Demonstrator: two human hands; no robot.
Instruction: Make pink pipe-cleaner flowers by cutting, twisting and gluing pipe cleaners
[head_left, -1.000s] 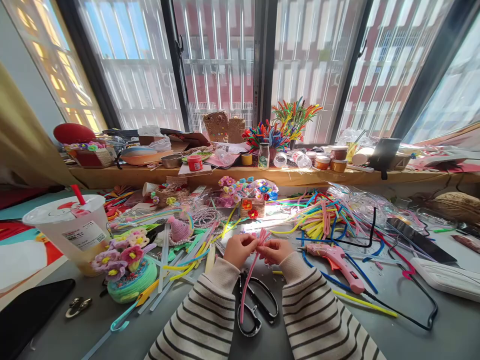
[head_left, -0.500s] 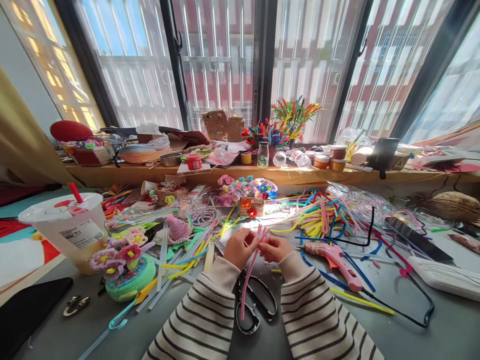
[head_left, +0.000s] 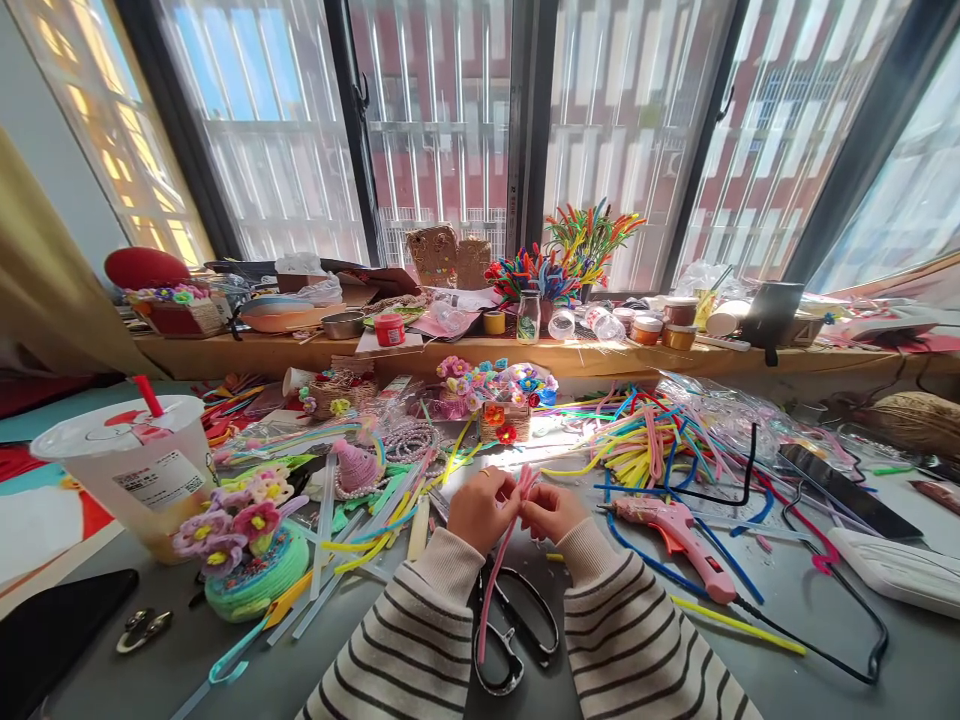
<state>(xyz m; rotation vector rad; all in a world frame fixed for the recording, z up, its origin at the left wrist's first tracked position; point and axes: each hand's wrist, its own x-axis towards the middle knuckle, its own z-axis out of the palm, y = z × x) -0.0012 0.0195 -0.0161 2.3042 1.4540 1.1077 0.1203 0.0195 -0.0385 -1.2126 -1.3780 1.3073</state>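
Observation:
Pink pipe cleaners (head_left: 493, 590) are pinched between my two hands, with short ends poking up above the fingers and a long end hanging down toward me. My left hand (head_left: 482, 508) is closed on them from the left, a ring on one finger. From the right, my right hand (head_left: 553, 514) pinches the same bundle, its fingertips nearly touching the left ones. Beneath the hands lie black-handled scissors (head_left: 541, 620), their blades hidden by my left hand and sleeve. A pink glue gun (head_left: 679, 540) rests on the table right of my right hand.
Loose pipe cleaners (head_left: 637, 455) are heaped at the back right. A lidded drink cup (head_left: 154, 480) and a green pot of fuzzy flowers (head_left: 259, 575) stand at the left. A small flower box (head_left: 495, 420) sits behind my hands. The glue gun's black cord (head_left: 814, 650) curves across the right.
Both hands stay together on the pink pipe cleaners, with only slight finger movement. The whole view has shifted a little, so things on the table sit slightly lower.

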